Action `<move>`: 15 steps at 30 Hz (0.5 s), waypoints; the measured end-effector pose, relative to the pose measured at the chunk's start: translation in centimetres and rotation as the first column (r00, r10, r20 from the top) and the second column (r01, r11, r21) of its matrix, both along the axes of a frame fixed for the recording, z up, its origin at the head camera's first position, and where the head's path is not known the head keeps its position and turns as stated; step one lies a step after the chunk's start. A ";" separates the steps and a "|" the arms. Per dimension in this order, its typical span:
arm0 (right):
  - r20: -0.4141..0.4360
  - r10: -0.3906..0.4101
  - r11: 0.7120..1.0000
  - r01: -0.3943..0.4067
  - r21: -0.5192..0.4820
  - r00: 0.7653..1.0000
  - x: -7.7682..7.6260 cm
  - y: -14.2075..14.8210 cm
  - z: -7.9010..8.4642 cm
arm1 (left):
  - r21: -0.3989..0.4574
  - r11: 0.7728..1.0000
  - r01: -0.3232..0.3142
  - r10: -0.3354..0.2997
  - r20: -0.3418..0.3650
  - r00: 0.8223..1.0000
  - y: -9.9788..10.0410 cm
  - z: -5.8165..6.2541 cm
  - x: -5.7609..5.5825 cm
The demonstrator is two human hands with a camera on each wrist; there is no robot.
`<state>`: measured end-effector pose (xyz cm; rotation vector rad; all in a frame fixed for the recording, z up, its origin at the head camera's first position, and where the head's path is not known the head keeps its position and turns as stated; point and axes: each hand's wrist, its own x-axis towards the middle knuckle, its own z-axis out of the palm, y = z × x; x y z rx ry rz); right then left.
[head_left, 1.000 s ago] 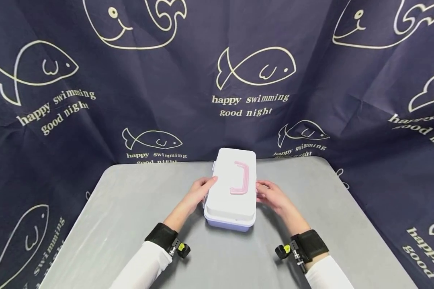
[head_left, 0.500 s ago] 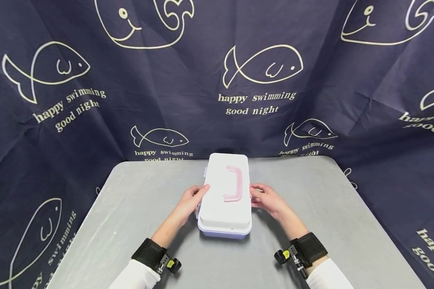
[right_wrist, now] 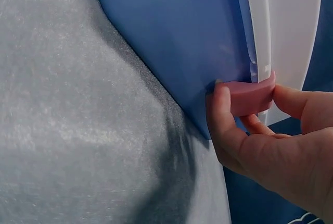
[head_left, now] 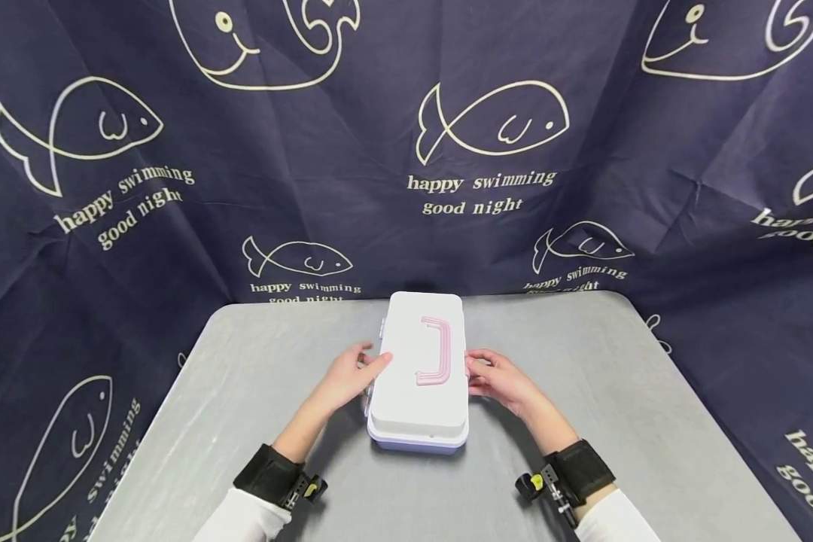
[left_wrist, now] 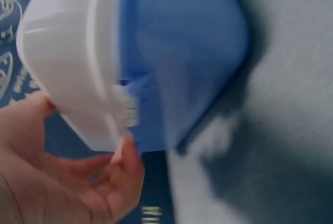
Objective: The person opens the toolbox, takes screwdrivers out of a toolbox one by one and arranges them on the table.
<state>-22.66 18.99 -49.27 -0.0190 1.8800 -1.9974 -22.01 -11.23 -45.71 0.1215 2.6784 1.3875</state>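
A closed storage box (head_left: 409, 414) with a white lid and blue base rests on the grey table, its long side running away from me. A pink carrying handle (head_left: 446, 352) lies flat on the lid. At the box's left side is my left hand (head_left: 345, 376), its thumb on the lid's edge and a fingertip by a pale hinge (left_wrist: 130, 109) in the left wrist view. My right hand (head_left: 504, 382) is at the opposite side. In the right wrist view its thumb and fingers pinch a pink latch (right_wrist: 248, 98) that spans the lid's rim and the base.
The grey table (head_left: 271, 346) extends around the box on both sides. A dark blue curtain (head_left: 379, 248) with fish drawings and lettering hangs close behind the table's far edge and along both sides. Each wrist wears a black strap (head_left: 269, 474) with a small camera.
In the head view the box has shifted left and nearer over the last second. My left hand has moved left and its fingers have spread from the box's side. The right hand stays at the latch side.
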 end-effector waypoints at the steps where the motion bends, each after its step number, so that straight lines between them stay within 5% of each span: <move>1: 0.002 0.000 1.000 0.000 0.000 1.000 0.0 0.0 0.0 | -0.052 0.999 0.001 -0.004 -0.066 0.998 0.1 0.5 0.1; 4: 0.007 -0.002 1.000 0.002 -0.001 1.000 0.0 0.2 0.1 | -0.162 0.987 0.015 -0.058 -0.264 0.963 1.2 2.1 0.5; 7: 0.004 -0.011 1.000 0.011 0.002 1.000 -0.1 0.3 0.1 | -0.254 0.961 0.109 -0.202 -0.376 0.905 2.7 3.5 1.1; 12: -0.001 -0.022 1.000 0.022 0.005 1.000 0.0 0.2 0.0 | -0.455 0.854 0.252 -0.439 -0.372 0.818 5.0 4.7 1.5; 15: 0.000 -0.011 1.000 0.011 0.007 1.000 0.2 0.1 -0.2 | -0.525 0.801 0.288 -0.509 -0.342 0.790 5.7 4.9 1.6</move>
